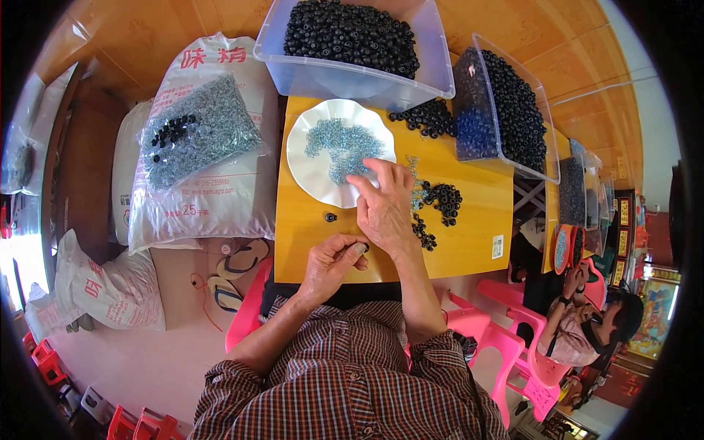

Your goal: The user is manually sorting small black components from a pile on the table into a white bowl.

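My left hand [334,268] is closed in a pinch near the table's front edge. Between its thumb and fingers sits a small black plastic piece [366,247], mostly covered. Reaching over the right rim of a white scalloped plate [301,176], my right hand [386,209] has its fingers apart. Its fingertips are at the small clear-bluish pieces [341,139] heaped on the plate; I see nothing held in them. One black ring-like piece [330,217] lies alone on the table below the plate. To the right of my right hand are loose black pieces [444,204] and some scattered bluish ones.
Behind the plate stands a clear bin [352,84] of black pieces, with another bin [506,110] at right. A bag of bluish pieces [205,132] rests on a white sack [198,213]. Another person [579,323] sits at far right, near pink chairs [506,323].
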`<state>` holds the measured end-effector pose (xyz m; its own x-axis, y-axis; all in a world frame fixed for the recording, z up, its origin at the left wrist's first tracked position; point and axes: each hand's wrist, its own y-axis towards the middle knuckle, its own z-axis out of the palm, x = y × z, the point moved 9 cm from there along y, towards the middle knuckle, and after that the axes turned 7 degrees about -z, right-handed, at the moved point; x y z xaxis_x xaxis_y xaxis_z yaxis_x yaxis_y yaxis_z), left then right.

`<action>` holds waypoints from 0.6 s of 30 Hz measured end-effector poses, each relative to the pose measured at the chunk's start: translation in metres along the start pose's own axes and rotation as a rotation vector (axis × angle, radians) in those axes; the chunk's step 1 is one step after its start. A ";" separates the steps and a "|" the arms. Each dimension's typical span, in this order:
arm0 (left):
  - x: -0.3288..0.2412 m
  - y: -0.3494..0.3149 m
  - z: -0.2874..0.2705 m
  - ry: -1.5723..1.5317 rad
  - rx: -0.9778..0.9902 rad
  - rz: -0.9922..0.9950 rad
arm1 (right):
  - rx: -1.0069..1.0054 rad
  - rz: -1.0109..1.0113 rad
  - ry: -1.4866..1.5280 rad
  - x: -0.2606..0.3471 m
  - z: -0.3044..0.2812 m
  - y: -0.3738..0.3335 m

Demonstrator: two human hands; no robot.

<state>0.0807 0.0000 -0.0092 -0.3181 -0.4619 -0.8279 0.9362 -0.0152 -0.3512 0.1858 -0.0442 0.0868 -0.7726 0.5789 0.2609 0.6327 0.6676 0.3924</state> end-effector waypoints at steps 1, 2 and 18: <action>0.000 0.000 0.000 0.003 -0.001 0.000 | 0.000 -0.002 0.001 0.001 0.000 0.001; 0.000 0.000 0.000 0.003 -0.002 0.001 | -0.002 -0.004 0.004 0.002 0.000 0.001; -0.002 0.000 -0.001 0.010 -0.007 0.000 | 0.064 -0.049 0.033 0.007 -0.011 -0.004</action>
<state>0.0809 0.0017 -0.0083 -0.3198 -0.4528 -0.8323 0.9351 -0.0092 -0.3543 0.1775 -0.0474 0.0965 -0.8031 0.5300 0.2723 0.5957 0.7237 0.3485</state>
